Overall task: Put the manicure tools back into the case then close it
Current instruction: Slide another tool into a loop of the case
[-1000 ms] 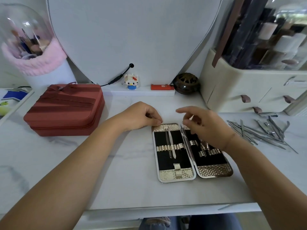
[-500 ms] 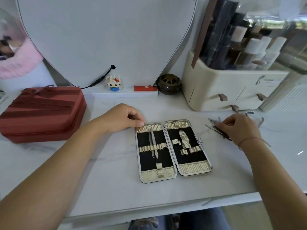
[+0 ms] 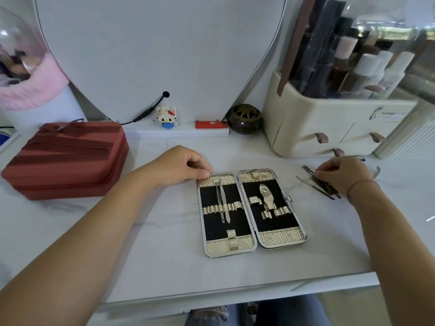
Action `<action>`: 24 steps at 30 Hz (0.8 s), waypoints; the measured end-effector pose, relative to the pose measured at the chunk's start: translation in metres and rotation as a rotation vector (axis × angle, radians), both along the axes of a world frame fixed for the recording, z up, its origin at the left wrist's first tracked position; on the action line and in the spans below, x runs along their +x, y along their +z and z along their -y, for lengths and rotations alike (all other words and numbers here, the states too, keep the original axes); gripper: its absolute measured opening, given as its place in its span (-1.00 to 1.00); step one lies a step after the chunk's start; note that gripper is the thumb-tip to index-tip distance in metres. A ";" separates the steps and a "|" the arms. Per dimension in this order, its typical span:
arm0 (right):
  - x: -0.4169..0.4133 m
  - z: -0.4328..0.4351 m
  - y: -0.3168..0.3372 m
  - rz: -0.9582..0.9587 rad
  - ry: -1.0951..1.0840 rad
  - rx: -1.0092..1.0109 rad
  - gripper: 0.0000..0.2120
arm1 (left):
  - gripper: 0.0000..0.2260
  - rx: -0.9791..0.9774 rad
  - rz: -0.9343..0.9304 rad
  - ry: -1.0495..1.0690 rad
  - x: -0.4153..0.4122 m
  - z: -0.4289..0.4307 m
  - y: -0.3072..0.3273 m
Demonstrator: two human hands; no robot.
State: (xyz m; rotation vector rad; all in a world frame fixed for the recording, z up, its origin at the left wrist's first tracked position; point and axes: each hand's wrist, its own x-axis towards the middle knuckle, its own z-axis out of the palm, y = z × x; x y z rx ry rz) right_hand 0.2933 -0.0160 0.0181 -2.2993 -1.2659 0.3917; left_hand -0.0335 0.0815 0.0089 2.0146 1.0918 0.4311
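desk (image 3: pixel 164 255), right hand (image 3: pixel 341 175) now on tools (image 3: pixel 326 186)

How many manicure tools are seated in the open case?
3. In the left half of the case, a darker slim tool and a lighter pointed one sit side by side under the band; a clipper sits in the right half. Loose tools by the right hand aren't counted.

I see case (image 3: pixel 250 214) open flat on table (image 3: pixel 162 245); left hand (image 3: pixel 180 169), curled, touching its far-left corner; right hand (image 3: pixel 342 175) curled round loose tools (image 3: pixel 314 184).
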 end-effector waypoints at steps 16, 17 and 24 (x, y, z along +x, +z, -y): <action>-0.005 0.003 0.007 -0.104 0.018 0.270 -0.87 | -0.93 -0.010 -0.004 0.012 0.001 0.002 0.001; -0.010 0.002 0.009 -0.158 0.047 0.304 -0.85 | -0.93 -0.012 -0.002 0.012 0.001 0.002 0.002; -0.101 -0.005 0.021 -0.786 0.379 0.136 -0.90 | -0.95 0.006 -0.043 0.013 0.001 0.000 0.001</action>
